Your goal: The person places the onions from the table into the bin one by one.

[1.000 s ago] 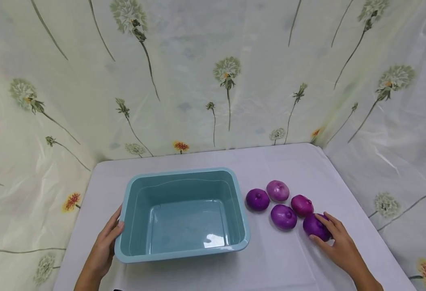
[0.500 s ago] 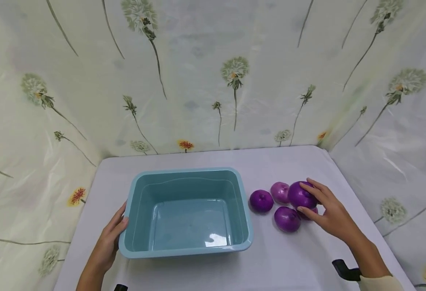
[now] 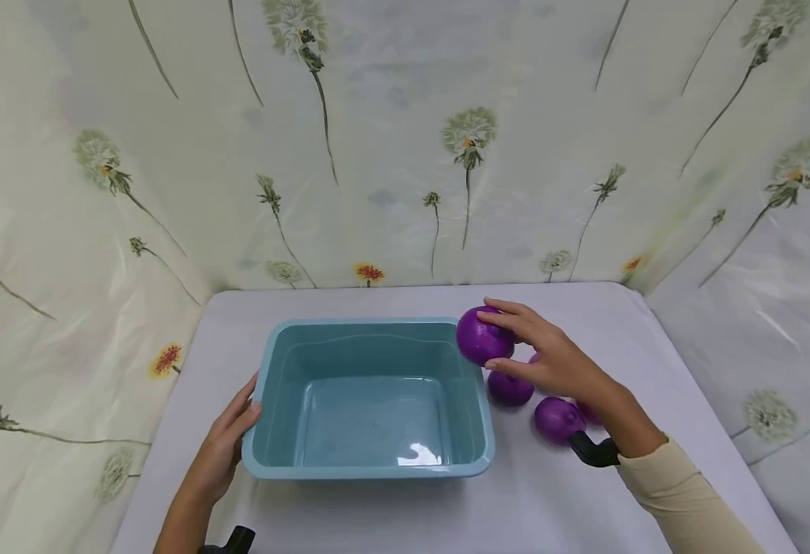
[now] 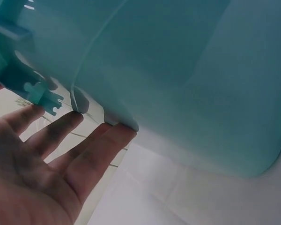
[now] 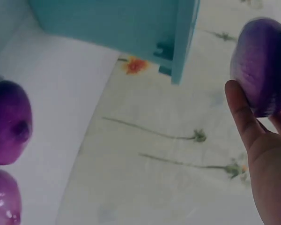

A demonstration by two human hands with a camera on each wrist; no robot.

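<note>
In the head view, my right hand (image 3: 550, 354) holds a shiny purple onion (image 3: 477, 338) between thumb and fingers, raised over the right rim of a light blue plastic basin (image 3: 370, 472). The right wrist view also shows this onion (image 5: 257, 70), its far side cut off by the frame. My left hand (image 3: 216, 446) is at the basin's left side, thumb on the rim. In the left wrist view, its fingers (image 4: 100, 150) touch the outer wall under the rim. Nothing lies inside the basin.
Right of the basin, a dark purple onion (image 3: 511, 390) and another purple onion (image 3: 558, 419) lie on the white-covered table (image 3: 405, 515). More onions are partly hidden behind my right hand and wrist. A flowered curtain (image 3: 377, 154) stands around the table's back and sides.
My right hand has lifted the onion from the right end of the group and carried it left to the basin's rim. My left hand stays on the basin; the head view has shifted slightly.
</note>
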